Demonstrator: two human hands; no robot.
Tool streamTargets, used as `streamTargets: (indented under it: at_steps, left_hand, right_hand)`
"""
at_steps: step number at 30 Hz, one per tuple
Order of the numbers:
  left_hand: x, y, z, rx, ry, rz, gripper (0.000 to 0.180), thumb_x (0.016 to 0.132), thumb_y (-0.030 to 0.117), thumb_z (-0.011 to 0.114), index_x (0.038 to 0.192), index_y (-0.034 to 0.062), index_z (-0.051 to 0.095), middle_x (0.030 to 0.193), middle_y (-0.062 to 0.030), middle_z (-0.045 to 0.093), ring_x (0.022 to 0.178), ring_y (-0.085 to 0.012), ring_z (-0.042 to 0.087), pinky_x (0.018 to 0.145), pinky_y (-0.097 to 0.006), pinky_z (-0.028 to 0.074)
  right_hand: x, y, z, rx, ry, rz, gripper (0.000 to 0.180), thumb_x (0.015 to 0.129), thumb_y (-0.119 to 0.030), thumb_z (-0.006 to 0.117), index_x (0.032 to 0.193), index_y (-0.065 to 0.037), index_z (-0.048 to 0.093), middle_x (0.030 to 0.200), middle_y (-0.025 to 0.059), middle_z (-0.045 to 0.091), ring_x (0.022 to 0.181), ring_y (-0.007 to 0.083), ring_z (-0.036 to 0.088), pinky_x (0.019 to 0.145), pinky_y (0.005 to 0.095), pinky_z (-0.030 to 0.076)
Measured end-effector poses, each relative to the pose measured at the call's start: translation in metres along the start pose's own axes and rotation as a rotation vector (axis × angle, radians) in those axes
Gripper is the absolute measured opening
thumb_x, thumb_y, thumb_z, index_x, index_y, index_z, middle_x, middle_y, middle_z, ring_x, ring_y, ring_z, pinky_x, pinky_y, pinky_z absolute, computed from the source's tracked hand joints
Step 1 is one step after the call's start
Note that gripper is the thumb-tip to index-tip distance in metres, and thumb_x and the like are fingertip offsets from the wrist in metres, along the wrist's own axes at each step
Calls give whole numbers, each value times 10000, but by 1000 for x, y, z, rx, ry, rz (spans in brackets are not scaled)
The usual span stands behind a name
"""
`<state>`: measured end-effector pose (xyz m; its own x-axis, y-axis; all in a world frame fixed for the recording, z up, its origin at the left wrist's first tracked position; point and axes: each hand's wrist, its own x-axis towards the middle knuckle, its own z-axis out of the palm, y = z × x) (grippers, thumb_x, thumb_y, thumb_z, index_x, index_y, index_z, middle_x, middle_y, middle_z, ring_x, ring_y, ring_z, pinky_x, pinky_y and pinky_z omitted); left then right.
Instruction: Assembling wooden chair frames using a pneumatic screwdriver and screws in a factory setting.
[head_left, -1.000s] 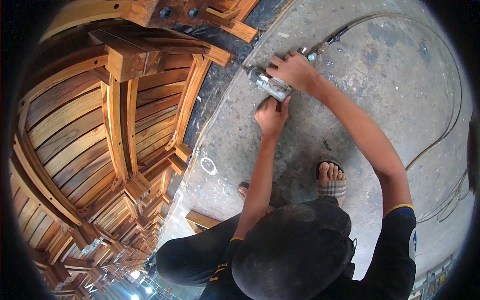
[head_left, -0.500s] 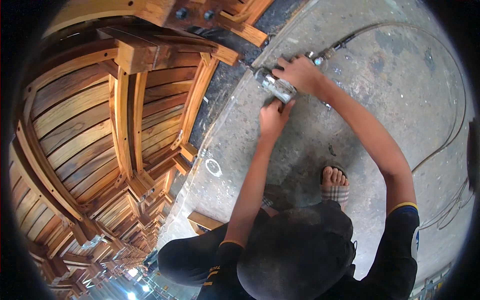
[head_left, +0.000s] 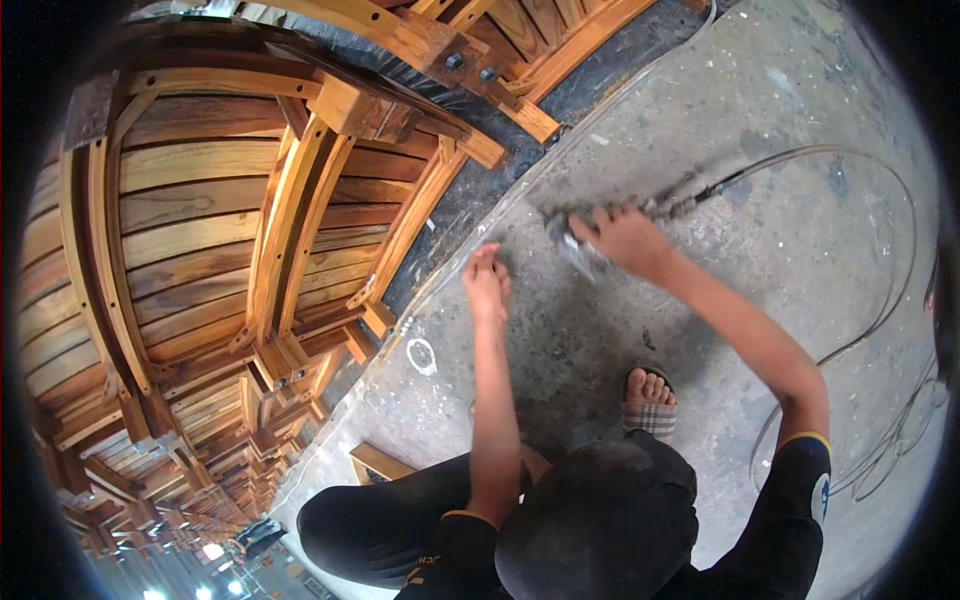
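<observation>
My right hand (head_left: 632, 243) is wrapped round a grey metal air tool (head_left: 580, 252) above the concrete floor. The tool is smeared by motion, so its exact kind cannot be made out. From its far side runs a thin air hose (head_left: 820, 150). To the left, apart from the tool, my left hand (head_left: 487, 287) is raised with loosely bent fingers and nothing visible in them. The nearest things to it are the floor's pale seam and the wooden slatted frames (head_left: 200, 205) on the left.
Rows of wooden furniture frames line the left side on a dark strip (head_left: 440, 225) of floor. A short wooden piece (head_left: 378, 462) lies by my left knee. The hose loops along the right, with more coiled lines (head_left: 885, 450) near the edge. My sandalled foot (head_left: 650, 400) rests on concrete.
My left hand has come off the tool and moved left and down. My right hand has shifted slightly right and down with the tool. The whole view has shifted.
</observation>
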<state>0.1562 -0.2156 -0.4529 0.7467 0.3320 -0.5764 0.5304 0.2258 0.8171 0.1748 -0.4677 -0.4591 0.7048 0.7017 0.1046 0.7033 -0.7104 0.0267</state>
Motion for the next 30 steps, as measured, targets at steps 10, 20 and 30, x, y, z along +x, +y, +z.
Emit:
streamTargets:
  at_steps: [10, 20, 30]
  left_hand:
    - [102, 19, 50, 904, 329, 447, 258, 890, 287, 555, 1012, 60, 562, 924, -229, 656, 900, -421, 624, 787, -479, 478]
    - [107, 34, 65, 1137, 277, 455, 309, 868, 287, 590, 1088, 107, 472, 956, -205, 647, 922, -408, 617, 787, -493, 477]
    - [111, 31, 38, 1110, 384, 418, 301, 894, 206, 557, 1046, -36, 461, 910, -236, 630, 865, -381, 642, 746, -446, 531]
  right_hand:
    - [-113, -137, -9, 451, -225, 216, 459, 716, -79, 609, 1168, -97, 529, 951, 118, 560, 835, 270, 602, 767, 387, 439]
    - [-103, -126, 3, 532, -177, 248, 505, 656, -115, 648, 1143, -207, 549, 939, 55, 549, 866, 255, 605, 777, 379, 427]
    - [-82, -125, -4, 577, -204, 128, 436, 616, -104, 638, 1043, -158, 568, 914, 88, 556, 877, 309, 594, 749, 423, 457]
